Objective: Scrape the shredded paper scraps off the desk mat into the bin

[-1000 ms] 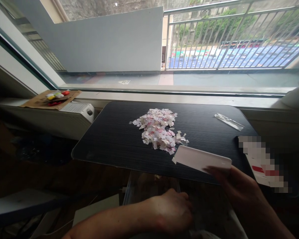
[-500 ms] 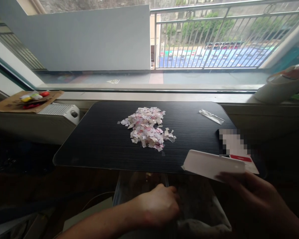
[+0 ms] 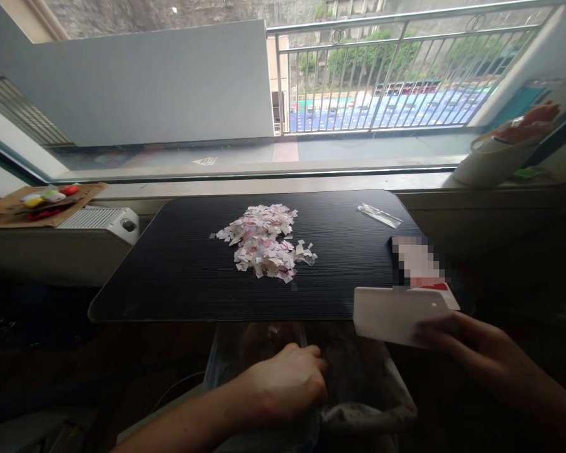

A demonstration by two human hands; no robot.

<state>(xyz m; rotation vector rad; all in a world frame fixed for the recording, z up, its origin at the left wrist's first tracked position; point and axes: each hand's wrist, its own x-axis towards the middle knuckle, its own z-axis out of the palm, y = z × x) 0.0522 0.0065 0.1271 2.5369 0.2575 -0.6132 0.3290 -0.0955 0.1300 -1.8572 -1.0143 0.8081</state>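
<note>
My right hand (image 3: 471,346) pinches the right end of a flat white card (image 3: 391,316) with a small hole near one corner. The card overlaps the right part of the table's front edge. Below that edge, my left hand (image 3: 292,380) is closed at the right rim of a clear plastic box (image 3: 212,365); its fingertips are hidden. On the black table (image 3: 170,270) lies a heap of small white and pinkish paper scraps (image 3: 264,242), with a few loose pieces on its right side.
A clear plastic wrapper (image 3: 380,215) lies at the table's back right, with a partly blurred-out phone-like object (image 3: 417,258) nearer me. A pale crumpled bag (image 3: 368,412) hangs beside the box. At left stands a white radiator (image 3: 99,218). Behind are the sill and window.
The view has shifted, so the table sits further left. My right hand has turned the card, showing more of its broad face. My left hand stays at the box.
</note>
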